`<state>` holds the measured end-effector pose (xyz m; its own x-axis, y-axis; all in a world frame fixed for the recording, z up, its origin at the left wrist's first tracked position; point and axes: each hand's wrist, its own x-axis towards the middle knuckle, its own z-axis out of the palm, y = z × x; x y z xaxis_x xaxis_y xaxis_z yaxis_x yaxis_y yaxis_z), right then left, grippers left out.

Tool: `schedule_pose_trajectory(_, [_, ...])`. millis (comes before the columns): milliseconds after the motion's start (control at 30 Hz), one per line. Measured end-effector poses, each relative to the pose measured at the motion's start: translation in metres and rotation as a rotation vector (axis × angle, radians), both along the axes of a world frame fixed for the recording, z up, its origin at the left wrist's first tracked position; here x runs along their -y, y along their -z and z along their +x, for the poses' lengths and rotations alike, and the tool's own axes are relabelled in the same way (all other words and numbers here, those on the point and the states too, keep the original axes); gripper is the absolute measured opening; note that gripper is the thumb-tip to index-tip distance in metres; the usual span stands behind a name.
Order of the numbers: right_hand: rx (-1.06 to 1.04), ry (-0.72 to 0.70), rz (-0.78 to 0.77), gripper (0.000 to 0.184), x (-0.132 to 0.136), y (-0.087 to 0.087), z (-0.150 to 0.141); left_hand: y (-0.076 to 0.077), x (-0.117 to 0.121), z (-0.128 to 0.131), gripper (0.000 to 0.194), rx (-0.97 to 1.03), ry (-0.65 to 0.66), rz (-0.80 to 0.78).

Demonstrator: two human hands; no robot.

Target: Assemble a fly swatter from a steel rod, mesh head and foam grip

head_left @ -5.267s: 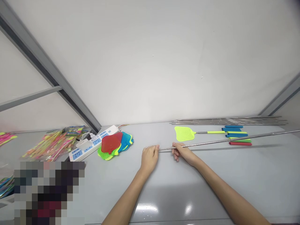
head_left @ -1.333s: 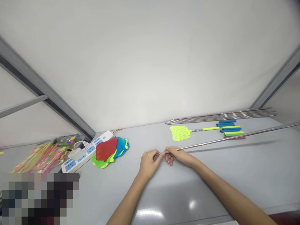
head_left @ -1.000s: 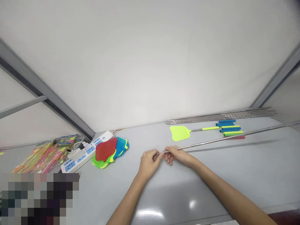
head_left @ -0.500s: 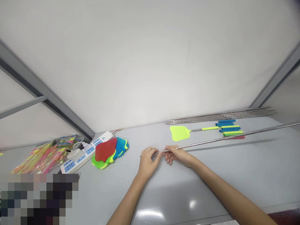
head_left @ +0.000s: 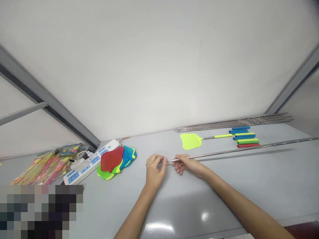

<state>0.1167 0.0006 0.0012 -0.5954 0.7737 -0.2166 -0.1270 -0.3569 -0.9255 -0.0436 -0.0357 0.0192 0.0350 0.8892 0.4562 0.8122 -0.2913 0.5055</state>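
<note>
A long thin telescopic metal rod [head_left: 219, 153] runs from the middle of the table out toward the right edge of the view, held a little above the surface. My left hand [head_left: 156, 167] is closed on its thin left end, the tip poking out past the fingers. Just to the right, my right hand [head_left: 185, 164] pinches the same rod between thumb and forefinger, with the other fingers curled beneath. Behind the rod lies a yellow-green fly swatter [head_left: 191, 141] with a metal shaft and yellow grip. Beside it sit several blue, yellow, green and red grip sleeves [head_left: 245, 136].
More metal rods [head_left: 231, 124] lie along the wall. Left of my hands is a pile of fly swatter heads [head_left: 112, 159] against a white power strip [head_left: 87, 166] with plugs. Bagged colourful items [head_left: 47, 162] lie farther left. A pixelated patch covers the lower left corner.
My left hand has slid slightly left along the rod, away from my right hand. The rod's far right end has dipped lower, uncovering the red sleeve. The view has shifted since the oldest frame.
</note>
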Motion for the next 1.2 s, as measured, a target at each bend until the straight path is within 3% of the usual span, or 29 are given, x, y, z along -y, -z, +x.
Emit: schedule_pose_trajectory(1200, [0.018, 0.026, 0.015, 0.042, 0.000, 0.003, 0.000, -0.001, -0.005, -0.011, 0.026, -0.082, -0.162, 0.087])
